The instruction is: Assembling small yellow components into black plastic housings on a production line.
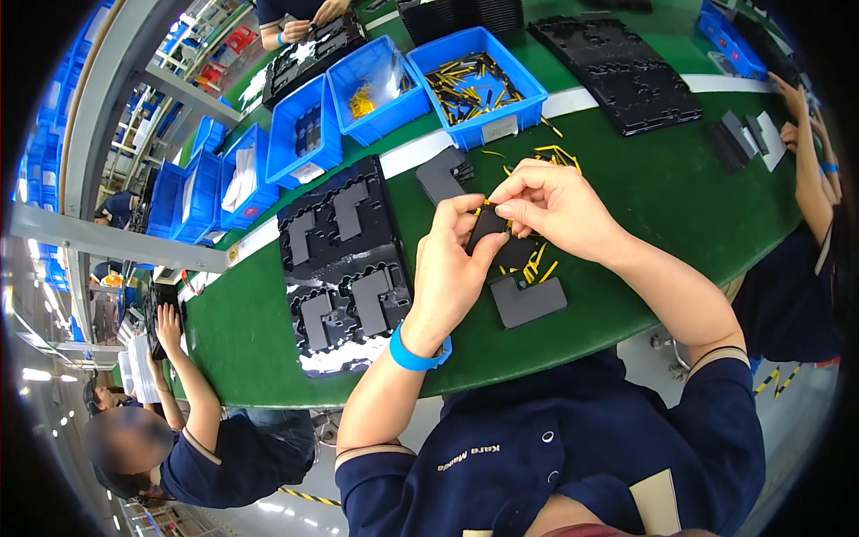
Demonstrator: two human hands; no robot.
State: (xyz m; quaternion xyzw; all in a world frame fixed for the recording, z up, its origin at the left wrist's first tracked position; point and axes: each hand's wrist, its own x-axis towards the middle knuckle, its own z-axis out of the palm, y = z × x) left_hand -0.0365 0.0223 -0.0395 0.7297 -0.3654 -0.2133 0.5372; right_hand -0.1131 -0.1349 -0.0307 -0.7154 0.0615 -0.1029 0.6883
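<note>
Above the green table, my left hand (452,255) grips a flat dark piece (486,225) between thumb and fingers. The fingertips of my right hand (564,206) are pinched together at the upper edge of that piece; whatever lies between them is too small to make out. Beneath and around my hands are loose thin yellow strips (541,264). A dark grey L-shaped piece (530,302) lies flat nearer to me. Beyond my left hand rests a small pile of similar pieces (443,174). On the left, a glossy black moulded tray (349,260) holds several L-shaped pieces.
A blue bin (465,137) of black-and-yellow strips stands at the back, beside a blue bin (380,132) with yellow bits and a plastic bag. More blue bins run leftward. Black trays (617,72) lie far right. Co-workers sit at left and right; another's hands show at the far side.
</note>
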